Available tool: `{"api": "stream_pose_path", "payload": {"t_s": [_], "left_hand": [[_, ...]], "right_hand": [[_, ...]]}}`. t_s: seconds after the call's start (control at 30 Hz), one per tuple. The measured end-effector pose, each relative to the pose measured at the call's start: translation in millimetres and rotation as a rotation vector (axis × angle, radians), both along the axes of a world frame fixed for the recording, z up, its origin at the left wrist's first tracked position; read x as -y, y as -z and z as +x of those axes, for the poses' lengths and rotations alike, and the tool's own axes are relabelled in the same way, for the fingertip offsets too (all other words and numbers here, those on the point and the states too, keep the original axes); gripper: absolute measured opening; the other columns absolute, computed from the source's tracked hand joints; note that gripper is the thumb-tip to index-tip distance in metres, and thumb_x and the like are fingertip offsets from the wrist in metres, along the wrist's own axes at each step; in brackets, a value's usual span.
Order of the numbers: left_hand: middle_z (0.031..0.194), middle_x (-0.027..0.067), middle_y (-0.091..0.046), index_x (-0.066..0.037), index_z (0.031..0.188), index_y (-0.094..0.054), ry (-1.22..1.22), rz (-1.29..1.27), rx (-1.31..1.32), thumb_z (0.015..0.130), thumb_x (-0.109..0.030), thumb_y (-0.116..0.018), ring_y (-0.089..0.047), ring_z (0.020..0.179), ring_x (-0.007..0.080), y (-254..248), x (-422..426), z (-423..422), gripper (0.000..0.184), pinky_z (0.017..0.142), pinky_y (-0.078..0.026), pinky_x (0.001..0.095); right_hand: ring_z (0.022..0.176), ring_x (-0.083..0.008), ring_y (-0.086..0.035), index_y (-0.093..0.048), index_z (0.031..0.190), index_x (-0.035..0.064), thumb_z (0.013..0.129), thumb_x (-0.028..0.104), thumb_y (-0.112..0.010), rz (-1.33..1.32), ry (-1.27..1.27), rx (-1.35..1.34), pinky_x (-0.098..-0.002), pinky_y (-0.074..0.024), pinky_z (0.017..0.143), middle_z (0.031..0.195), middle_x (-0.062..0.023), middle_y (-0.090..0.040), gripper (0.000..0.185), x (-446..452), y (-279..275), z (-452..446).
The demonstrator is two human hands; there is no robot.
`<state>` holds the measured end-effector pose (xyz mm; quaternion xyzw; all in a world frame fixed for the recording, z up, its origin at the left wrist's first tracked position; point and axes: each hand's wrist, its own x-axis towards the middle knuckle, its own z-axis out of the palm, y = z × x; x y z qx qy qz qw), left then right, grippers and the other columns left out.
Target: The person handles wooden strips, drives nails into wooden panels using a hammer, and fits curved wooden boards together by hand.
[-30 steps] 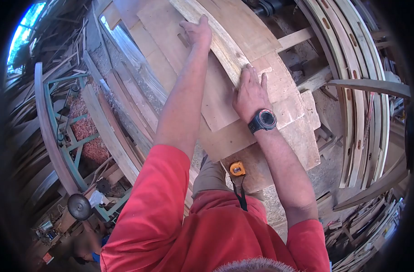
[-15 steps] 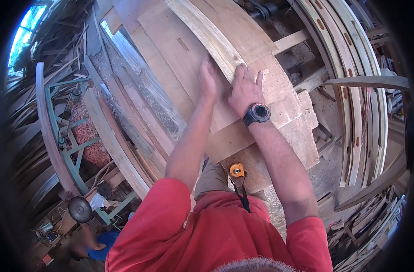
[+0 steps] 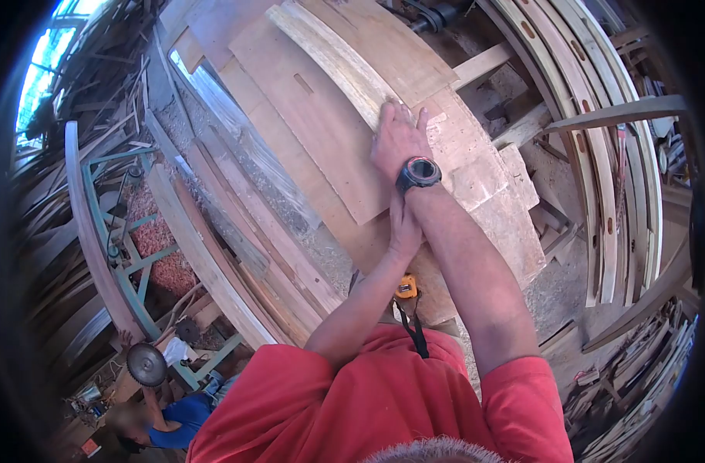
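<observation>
A curved light wooden plank [image 3: 333, 58] lies across the flat wooden tabletop [image 3: 468, 185], its near end under the fingers of my right hand [image 3: 399, 143]. That hand is open and lies flat against the plank's end, its thumb standing apart. A dark watch [image 3: 419, 172] sits on my right wrist. My left hand [image 3: 403, 228] is below that wrist, close to the near part of the tabletop and off the plank. Its fingers look stretched out, though their tips are partly hidden by the right wrist. A yellow tape measure [image 3: 406, 287] hangs at my waist.
Long curved boards with slots [image 3: 591, 177] stand on the right. More planks [image 3: 237, 208] lie to the left, beside a green metal frame [image 3: 140, 262] and wood shavings [image 3: 163, 262]. A round saw blade [image 3: 146, 364] is at lower left, near a person in blue [image 3: 179, 423].
My left hand has drawn back from beside the plank to below my right wrist. My right hand stays at the plank's end. The person in blue shows more.
</observation>
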<state>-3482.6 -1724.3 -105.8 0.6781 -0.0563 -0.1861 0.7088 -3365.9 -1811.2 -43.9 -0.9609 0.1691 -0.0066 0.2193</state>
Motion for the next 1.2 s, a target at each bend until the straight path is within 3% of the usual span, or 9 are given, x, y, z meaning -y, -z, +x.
{"api": "stream_pose_path", "payload": {"t_s": [0.1,0.13,0.2,0.3,0.37,0.6,1.2], "left_hand": [[0.130,0.0118,-0.059,0.001,0.136,-0.050,0.144,0.239,0.462,0.102,-0.024,-0.062,-0.056,0.121,0.0234,-7.4,4.6,-9.8,0.043,0.104,-0.045,0.0361],[0.128,0.0098,-0.059,0.000,0.134,-0.051,0.129,0.019,0.011,0.104,-0.025,-0.061,-0.059,0.115,0.0208,1.8,10.2,-12.1,0.040,0.098,-0.048,0.0348],[0.125,0.0079,-0.060,-0.002,0.132,-0.052,0.118,-0.193,-0.436,0.105,-0.027,-0.061,-0.061,0.109,0.0182,23.5,23.2,-17.1,0.037,0.093,-0.050,0.0336],[0.123,0.0071,-0.061,-0.003,0.132,-0.052,0.202,-0.341,-0.372,0.107,-0.024,-0.061,-0.064,0.097,0.0161,23.5,34.8,-18.1,0.033,0.083,-0.054,0.0314],[0.104,0.0043,-0.057,-0.004,0.134,-0.048,-0.001,-0.216,-0.716,0.103,-0.033,-0.066,-0.054,0.092,0.0121,-33.1,34.6,7.0,0.046,0.085,-0.050,0.0336],[0.108,0.0065,-0.057,-0.003,0.136,-0.046,0.043,-0.301,-0.605,0.102,-0.033,-0.068,-0.055,0.096,0.0141,-9.8,35.2,12.7,0.051,0.086,-0.050,0.0341],[0.119,0.0122,-0.056,0.001,0.141,-0.039,-0.003,-0.299,-0.503,0.098,-0.033,-0.072,-0.057,0.106,0.0193,-7.4,28.2,39.3,0.064,0.091,-0.050,0.0355]], "right_hand": [[0.142,-0.0356,-0.046,-0.043,0.134,-0.0048,0.092,0.009,-0.051,-0.007,0.012,-0.004,-0.0641,-0.0246,0.122,0.149,-0.0242,-0.047,0.045,1.5,-2.5,7.4],[0.142,-0.0356,-0.046,-0.044,0.134,-0.0052,0.091,0.007,-0.049,-0.002,0.012,-0.007,-0.0639,-0.0242,0.122,0.150,-0.0244,-0.046,0.045,0.2,-2.8,6.4],[0.144,-0.0353,-0.044,-0.046,0.134,-0.0058,0.090,0.007,-0.051,0.005,0.016,-0.018,-0.0633,-0.0230,0.123,0.151,-0.0251,-0.044,0.046,1.1,-4.8,9.1],[0.145,-0.0364,-0.042,-0.047,0.133,-0.0068,0.089,0.006,-0.053,0.032,-0.004,-0.073,-0.0626,-0.0215,0.123,0.152,-0.0270,-0.042,0.047,1.7,-11.0,11.9],[0.144,-0.0351,-0.044,-0.045,0.133,-0.0062,0.089,0.005,-0.049,0.012,0.000,-0.079,-0.0633,-0.0228,0.123,0.150,-0.0260,-0.045,0.046,1.0,-10.7,13.8],[0.144,-0.0353,-0.044,-0.046,0.131,-0.0056,0.088,0.005,-0.050,0.023,-0.002,-0.063,-0.0633,-0.0217,0.124,0.150,-0.0260,-0.045,0.044,0.1,-7.0,23.4],[0.142,-0.0359,-0.047,-0.047,0.134,-0.0073,0.089,0.005,-0.056,0.084,-0.031,-0.105,-0.0607,-0.0250,0.123,0.151,-0.0277,-0.044,0.048,-2.1,-9.3,64.7]]}}
